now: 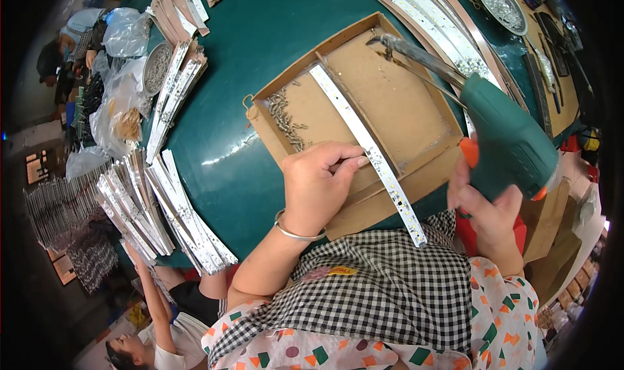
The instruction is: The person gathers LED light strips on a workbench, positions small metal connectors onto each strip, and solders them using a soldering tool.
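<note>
A white LED light strip board (398,194) lies slanted across a shallow cardboard box, its near end reaching over the box's edge toward my apron. At the strip's left edge, my left hand (322,185) is closed, thumb and forefinger pinching there; whether a small part sits between the fingertips is hidden. My right hand (484,211) is wrapped round the handle of a green soldering gun (513,133) with orange parts. Its long metal tip and thin feed rod point to the upper left, above the box and apart from the strip.
The cardboard box (426,165) has a divider, and small metal pins (285,120) lie in its left part. Bundles of strips (185,207) stand left, others (426,19) at the far right. A metal bowl (500,6) sits beyond. Another person (162,331) is at lower left.
</note>
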The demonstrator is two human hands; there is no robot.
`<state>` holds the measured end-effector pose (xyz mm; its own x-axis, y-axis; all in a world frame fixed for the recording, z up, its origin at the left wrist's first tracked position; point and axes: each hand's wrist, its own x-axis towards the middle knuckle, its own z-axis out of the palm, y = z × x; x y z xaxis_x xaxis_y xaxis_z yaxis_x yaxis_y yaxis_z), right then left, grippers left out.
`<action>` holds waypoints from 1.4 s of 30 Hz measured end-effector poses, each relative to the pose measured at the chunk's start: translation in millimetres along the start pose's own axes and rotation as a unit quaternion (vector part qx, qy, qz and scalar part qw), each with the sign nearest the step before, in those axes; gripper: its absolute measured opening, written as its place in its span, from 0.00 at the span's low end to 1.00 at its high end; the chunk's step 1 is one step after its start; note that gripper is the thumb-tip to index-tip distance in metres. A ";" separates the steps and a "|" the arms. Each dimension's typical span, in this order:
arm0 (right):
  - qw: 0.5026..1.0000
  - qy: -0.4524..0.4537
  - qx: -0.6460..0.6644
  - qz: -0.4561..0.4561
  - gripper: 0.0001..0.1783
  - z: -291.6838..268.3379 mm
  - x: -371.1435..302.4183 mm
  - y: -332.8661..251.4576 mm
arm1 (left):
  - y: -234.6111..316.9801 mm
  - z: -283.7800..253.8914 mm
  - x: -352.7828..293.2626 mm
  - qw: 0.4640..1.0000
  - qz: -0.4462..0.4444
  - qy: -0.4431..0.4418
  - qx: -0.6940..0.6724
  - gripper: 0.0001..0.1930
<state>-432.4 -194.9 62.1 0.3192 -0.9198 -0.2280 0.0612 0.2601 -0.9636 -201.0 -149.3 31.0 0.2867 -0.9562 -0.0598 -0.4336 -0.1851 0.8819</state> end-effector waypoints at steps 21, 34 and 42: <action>0.995 0.038 0.045 0.075 0.42 -27.8 -22.5 -18.2 | -1.5 6.5 3.7 0.979 0.142 0.041 0.137 0.07; 0.987 -0.050 -0.015 0.150 0.33 -48.4 -37.3 -25.6 | -5.6 6.0 1.5 0.981 0.145 0.048 0.119 0.05; 0.983 -0.060 -0.048 0.167 0.26 -48.1 -35.3 -23.6 | -6.2 5.7 2.1 0.980 0.150 0.045 0.122 0.05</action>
<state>-490.5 -182.7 86.2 0.4166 -0.7443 -0.5220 -0.1541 0.5081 -0.8474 -202.5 -151.5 22.7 0.1845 -0.9542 0.2355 -0.6985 0.0413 0.7144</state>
